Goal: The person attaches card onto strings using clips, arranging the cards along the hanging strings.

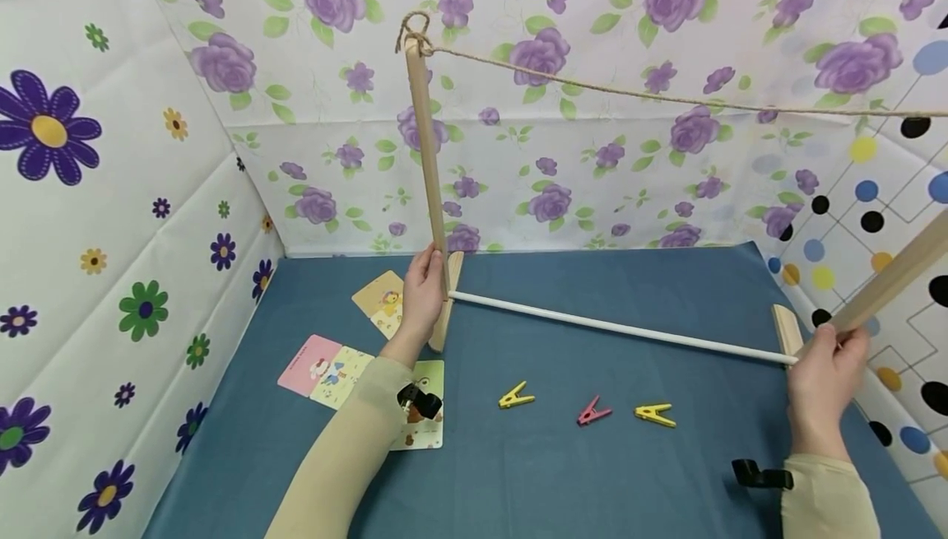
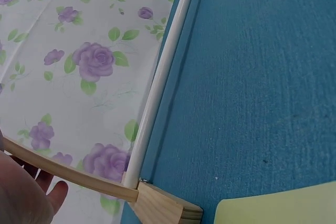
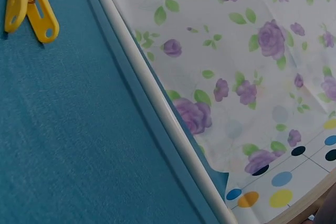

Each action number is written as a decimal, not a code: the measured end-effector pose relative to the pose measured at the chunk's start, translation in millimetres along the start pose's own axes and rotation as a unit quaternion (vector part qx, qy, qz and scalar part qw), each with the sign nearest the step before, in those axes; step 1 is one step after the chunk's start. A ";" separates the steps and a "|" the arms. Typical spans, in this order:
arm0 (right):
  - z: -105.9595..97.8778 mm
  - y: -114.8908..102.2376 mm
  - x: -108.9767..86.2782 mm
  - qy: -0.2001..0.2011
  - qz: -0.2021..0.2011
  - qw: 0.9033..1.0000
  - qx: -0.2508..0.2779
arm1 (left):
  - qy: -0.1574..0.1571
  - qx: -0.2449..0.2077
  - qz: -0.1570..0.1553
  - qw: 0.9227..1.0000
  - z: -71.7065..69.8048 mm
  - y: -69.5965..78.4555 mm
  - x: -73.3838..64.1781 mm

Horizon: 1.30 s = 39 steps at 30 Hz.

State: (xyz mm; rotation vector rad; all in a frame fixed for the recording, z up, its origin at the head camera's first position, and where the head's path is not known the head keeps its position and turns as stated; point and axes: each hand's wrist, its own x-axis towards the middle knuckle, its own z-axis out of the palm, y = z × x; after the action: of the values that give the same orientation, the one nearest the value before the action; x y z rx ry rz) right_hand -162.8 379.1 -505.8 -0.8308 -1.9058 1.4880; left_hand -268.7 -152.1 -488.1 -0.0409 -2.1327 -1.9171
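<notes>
A small wooden drying rack stands on the blue cloth, with two upright posts joined low down by a white rod [image 1: 622, 329]. Twine [image 1: 592, 88] is tied in a bow atop the left post [image 1: 424, 127] and runs off to the right. My left hand [image 1: 423, 292] grips that post near its base, just above the wooden foot [image 1: 440, 333]. In the left wrist view, fingers [image 2: 58, 195] show behind the post. My right hand [image 1: 825, 378] holds the right post [image 1: 899, 276] low down, by the rod's end; its top is out of frame.
In front of the rod lie a yellow clothespin [image 1: 516, 397], a pink clothespin [image 1: 592, 412] and another yellow clothespin [image 1: 655, 415]. Several picture cards [image 1: 314, 364] lie at the left, partly behind my left arm. Patterned cloth walls [image 1: 622, 185] enclose the back and sides.
</notes>
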 end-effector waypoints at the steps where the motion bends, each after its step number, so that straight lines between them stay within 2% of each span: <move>1: 1.5 -0.8 1.2 -0.002 0.000 1.000 0.001 | 0.002 0.001 0.000 1.000 -0.5 -0.5 0.1; 11: 11.6 -3.9 14.6 -0.036 -0.005 0.999 -0.021 | 0.007 0.011 0.001 1.000 -6.0 -4.8 -2.4; 19: 23.2 -8.1 35.1 -0.077 -0.007 0.996 -0.051 | 0.009 0.011 -0.002 1.000 -7.1 -3.0 -6.4; 26: 30.1 -16.3 49.7 -0.122 0.011 0.989 -0.077 | 0.026 -0.017 -0.012 0.999 -9.0 -1.5 -8.4; 31: 34.3 -21.2 55.9 -0.147 0.019 0.987 -0.068 | 0.023 -0.031 -0.012 0.999 -9.2 -3.3 -7.7; 39: 38.4 -19.0 67.1 -0.171 -0.026 0.983 -0.066 | 0.023 -0.029 -0.011 0.999 -11.0 -2.2 -9.1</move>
State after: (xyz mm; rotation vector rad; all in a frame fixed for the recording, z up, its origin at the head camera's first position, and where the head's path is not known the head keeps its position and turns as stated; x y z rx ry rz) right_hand -237.2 403.3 -491.1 -0.6037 -2.2787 1.5649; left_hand -258.4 -161.7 -491.3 0.0132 -2.0561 -1.9729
